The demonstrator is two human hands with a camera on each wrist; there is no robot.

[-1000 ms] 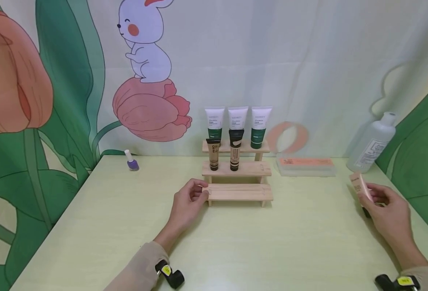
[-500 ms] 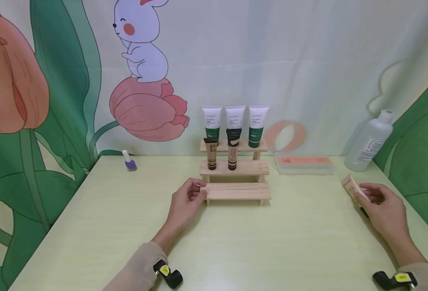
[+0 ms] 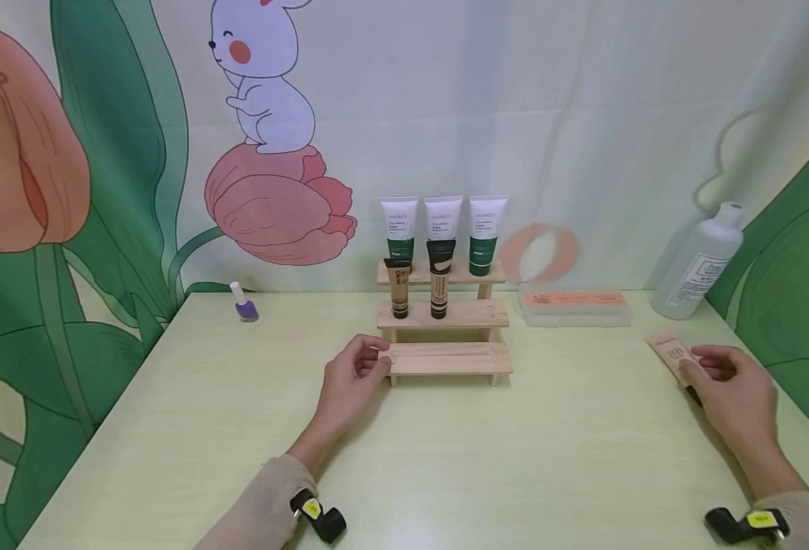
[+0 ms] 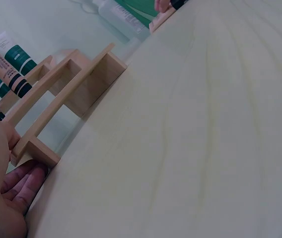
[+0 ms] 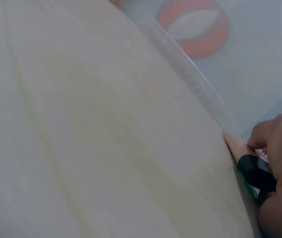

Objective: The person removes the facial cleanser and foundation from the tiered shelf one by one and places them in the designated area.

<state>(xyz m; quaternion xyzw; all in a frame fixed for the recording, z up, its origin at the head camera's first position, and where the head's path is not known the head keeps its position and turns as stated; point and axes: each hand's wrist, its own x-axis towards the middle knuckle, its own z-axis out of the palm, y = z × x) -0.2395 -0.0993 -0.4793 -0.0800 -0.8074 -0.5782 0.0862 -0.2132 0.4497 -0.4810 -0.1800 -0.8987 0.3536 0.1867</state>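
While a curtain (image 3: 548, 137) printed with a rabbit and flowers hangs behind, a pale table (image 3: 500, 466) fills the lower part of the head view; on it stands a three-step wooden stand (image 3: 448, 359), near the middle; a white bottle (image 3: 697, 267) stands at the back right; the left hand (image 3: 351, 380) grips the left end of the lowest step between thumb and fingers; the right hand (image 3: 739, 393) pinches a pink tube (image 3: 671, 352) with a black cap, tilted, in front of the bottle; whether that tube touches the table I cannot tell; a flat clear box (image 3: 574, 312) with an orange label lies between stand and bottle; three white-and-green tubes (image 3: 490, 218) stand upright on the top step; two brown tubes (image 3: 399, 286) with black ends stand on the middle step, left of its right end; a purple nail polish (image 3: 244, 308) stands at the back left.
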